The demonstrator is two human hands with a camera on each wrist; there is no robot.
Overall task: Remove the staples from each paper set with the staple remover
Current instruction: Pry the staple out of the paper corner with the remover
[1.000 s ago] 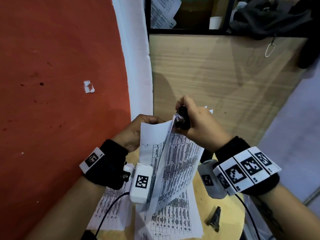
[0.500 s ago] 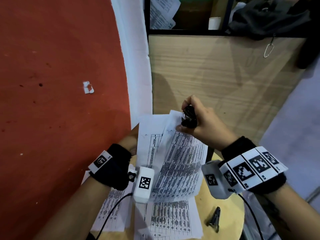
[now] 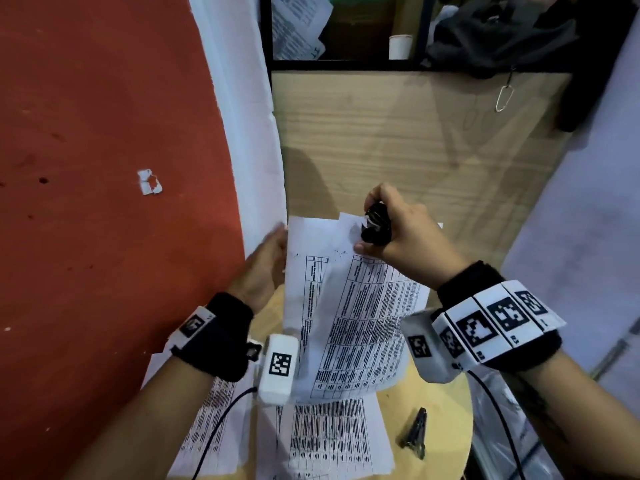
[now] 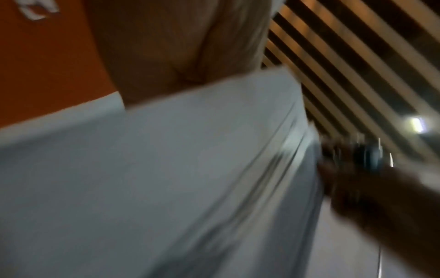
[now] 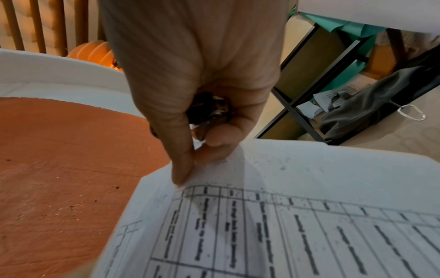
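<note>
My right hand [image 3: 401, 237] grips the black staple remover [image 3: 375, 225] in its curled fingers. Its thumb and forefinger also pinch the top corner of the upper sheet of the printed paper set [image 3: 363, 313]. In the right wrist view the staple remover [image 5: 209, 114] sits in the palm of the right hand [image 5: 190, 75] above the pinched paper set [image 5: 285, 216]. My left hand [image 3: 265, 265] lies with straight fingers along the set's left edge. The left wrist view is blurred: the left hand [image 4: 166, 47] is behind the paper set [image 4: 166, 169].
More printed sheets [image 3: 329, 441] lie on the round wooden table [image 3: 440, 410], with a small black clip-like tool [image 3: 414, 433] to their right. A red wall [image 3: 104, 168] is close on the left. A wooden cabinet panel [image 3: 398, 140] stands straight ahead.
The paper set has gone from folded upright to spread flatter. My left hand has let go of its top corner and slid to the left edge. My right hand has drifted right with the upper sheet.
</note>
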